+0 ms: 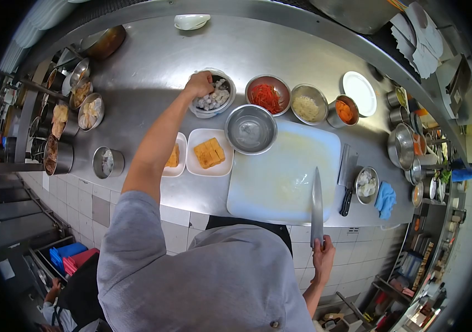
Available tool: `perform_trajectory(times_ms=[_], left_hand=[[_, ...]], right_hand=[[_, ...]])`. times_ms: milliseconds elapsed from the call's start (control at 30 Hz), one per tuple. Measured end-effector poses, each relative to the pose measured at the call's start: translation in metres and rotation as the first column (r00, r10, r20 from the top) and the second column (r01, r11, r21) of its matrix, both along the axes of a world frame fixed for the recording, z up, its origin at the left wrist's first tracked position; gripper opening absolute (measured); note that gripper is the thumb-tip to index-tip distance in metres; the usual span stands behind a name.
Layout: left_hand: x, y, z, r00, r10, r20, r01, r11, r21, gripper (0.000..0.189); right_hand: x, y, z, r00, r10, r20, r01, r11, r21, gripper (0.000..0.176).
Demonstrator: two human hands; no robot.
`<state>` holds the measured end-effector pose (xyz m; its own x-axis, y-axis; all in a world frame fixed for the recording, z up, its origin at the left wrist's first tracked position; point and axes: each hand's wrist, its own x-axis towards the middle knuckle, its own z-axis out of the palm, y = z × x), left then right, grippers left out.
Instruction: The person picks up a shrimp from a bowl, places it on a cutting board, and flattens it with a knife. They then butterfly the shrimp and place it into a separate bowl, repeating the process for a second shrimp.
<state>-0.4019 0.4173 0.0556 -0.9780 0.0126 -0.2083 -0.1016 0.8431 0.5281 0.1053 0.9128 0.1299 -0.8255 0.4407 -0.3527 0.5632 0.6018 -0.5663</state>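
My left hand [200, 84] reaches over the rim of a white tub [209, 114] of pale greyish pieces [214, 99], perhaps raw seafood. Its fingers are curled and their tips are down inside, so what they pinch is hidden. My right hand [323, 255] is closed on the handle of a long kitchen knife [317, 202], whose blade points away over the white cutting board [269, 188]. A steel bowl [251, 129] with a little clear liquid overlaps the board's far left corner. Left of the board, a white dish [192, 166] holds yellow-brown blocks [209, 153].
Bowls of red shreds [266, 98], pale minced bits [306, 108] and orange pieces [345, 112] stand behind the board. To its right lie a cleaver [347, 180], a small bowl [366, 184] and a blue cloth [385, 200]. A shelf edge [236, 12] runs overhead. Another person [73, 299] is at lower left.
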Motion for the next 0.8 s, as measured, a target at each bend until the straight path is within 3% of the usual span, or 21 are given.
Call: perform_trajectory(times_ms=[167,267,400,500,600,700,800], left_hand=[[0.003,-0.012,0.005,0.988,0.055,0.146,-0.115,0.89,0.442,0.018],[-0.002,-0.027,-0.002,0.975,0.046,0.219,-0.161,0.824,0.542,0.018],[0.01,-0.031,0.034,0.957,0.063,0.284,-0.223,0.787,0.575,0.029],[0.021,-0.028,0.058,0.966,0.113,0.232,-0.235,0.754,0.614,0.033],[0.023,-0.031,0.056,0.975,0.183,0.13,-0.221,0.683,0.696,0.031],[0.036,-0.019,0.044,0.928,0.344,-0.14,-0.103,0.602,0.792,0.023],[0.056,-0.018,0.027,0.893,0.13,-0.432,0.13,0.843,0.521,0.018]], right_hand=[[0.005,0.009,-0.006,1.0,0.024,-0.01,-0.024,1.0,-0.003,0.022],[0.007,0.012,-0.012,0.999,0.028,-0.029,-0.028,0.999,-0.016,0.023],[0.009,0.01,-0.015,1.0,0.013,-0.022,-0.013,1.0,-0.011,0.023],[0.009,0.012,-0.018,1.0,0.014,-0.025,-0.015,1.0,-0.013,0.024],[0.009,0.016,-0.019,1.0,0.017,-0.015,-0.018,1.0,-0.025,0.023],[0.011,0.02,-0.021,0.999,0.036,-0.024,-0.036,0.999,-0.033,0.022],[0.005,0.019,-0.015,0.997,0.056,-0.053,-0.057,0.998,-0.019,0.022]])
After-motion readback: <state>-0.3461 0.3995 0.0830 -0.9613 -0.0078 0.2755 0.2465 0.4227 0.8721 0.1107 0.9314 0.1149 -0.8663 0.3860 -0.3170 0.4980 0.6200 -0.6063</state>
